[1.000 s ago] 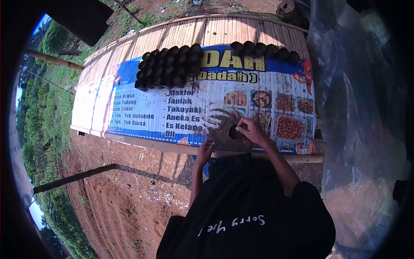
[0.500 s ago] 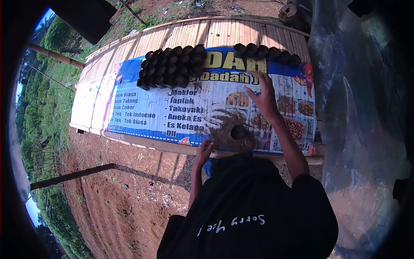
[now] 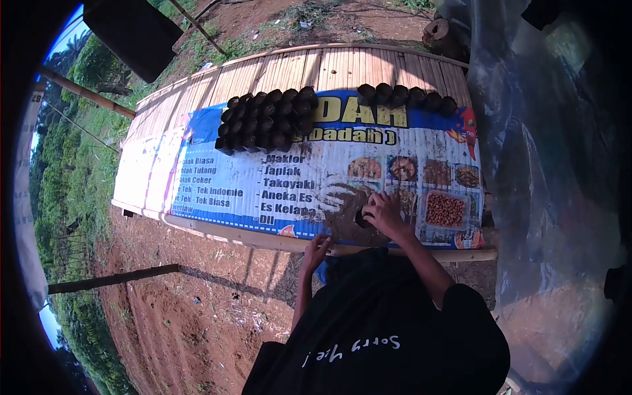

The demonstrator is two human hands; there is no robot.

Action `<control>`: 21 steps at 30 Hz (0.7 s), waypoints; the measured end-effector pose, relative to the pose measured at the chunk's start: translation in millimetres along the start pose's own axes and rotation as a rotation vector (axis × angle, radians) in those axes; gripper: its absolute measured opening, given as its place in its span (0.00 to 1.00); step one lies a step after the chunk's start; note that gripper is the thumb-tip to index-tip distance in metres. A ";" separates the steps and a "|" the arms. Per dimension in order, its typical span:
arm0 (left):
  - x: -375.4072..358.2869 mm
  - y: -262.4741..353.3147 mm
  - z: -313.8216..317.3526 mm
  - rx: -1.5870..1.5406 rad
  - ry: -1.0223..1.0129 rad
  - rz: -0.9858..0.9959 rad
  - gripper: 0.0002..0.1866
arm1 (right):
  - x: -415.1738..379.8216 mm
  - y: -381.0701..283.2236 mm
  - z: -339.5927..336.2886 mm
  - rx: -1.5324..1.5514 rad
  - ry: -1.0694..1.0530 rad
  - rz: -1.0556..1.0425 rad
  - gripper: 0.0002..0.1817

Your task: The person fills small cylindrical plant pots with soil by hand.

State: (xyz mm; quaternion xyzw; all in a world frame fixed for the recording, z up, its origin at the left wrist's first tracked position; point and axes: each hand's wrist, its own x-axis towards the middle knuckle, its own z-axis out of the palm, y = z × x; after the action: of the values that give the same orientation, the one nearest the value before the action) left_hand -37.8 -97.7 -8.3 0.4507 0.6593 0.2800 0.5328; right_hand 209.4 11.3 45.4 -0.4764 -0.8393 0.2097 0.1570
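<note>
A small black seedling pot (image 3: 360,218) stands on a patch of dark soil (image 3: 343,230) near the front edge of the banner-covered table. My right hand (image 3: 385,214) is at its rim, fingers closed on it and hiding part of it. My left hand (image 3: 316,251) rests at the table's front edge, left of the soil, fingers loosely bent and apart with nothing visible in them. Farther back, a block of black pots (image 3: 266,122) is packed together in rows. A single line of similar pots (image 3: 408,97) is at the back right.
A printed menu banner (image 3: 217,178) covers much of the bamboo-slat table (image 3: 355,62). Clear plastic sheeting (image 3: 546,197) hangs along the right side. Bamboo poles (image 3: 115,278) stand at the left, over reddish bare ground (image 3: 164,316).
My right hand has come down from above the banner's lettering to the pot on the soil and closed on it. My left hand stays by the table edge. The view has shifted slightly.
</note>
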 end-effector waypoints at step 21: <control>19.5 -4.8 -4.2 0.051 -0.055 -0.037 0.21 | -3.8 2.3 -4.1 0.376 0.006 0.068 0.09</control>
State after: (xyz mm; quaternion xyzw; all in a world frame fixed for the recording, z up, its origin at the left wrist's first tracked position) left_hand -43.7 -81.9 -20.0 0.4593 0.6596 0.2408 0.5440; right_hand 214.8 9.9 47.5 -0.4674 -0.7682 0.3667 0.2386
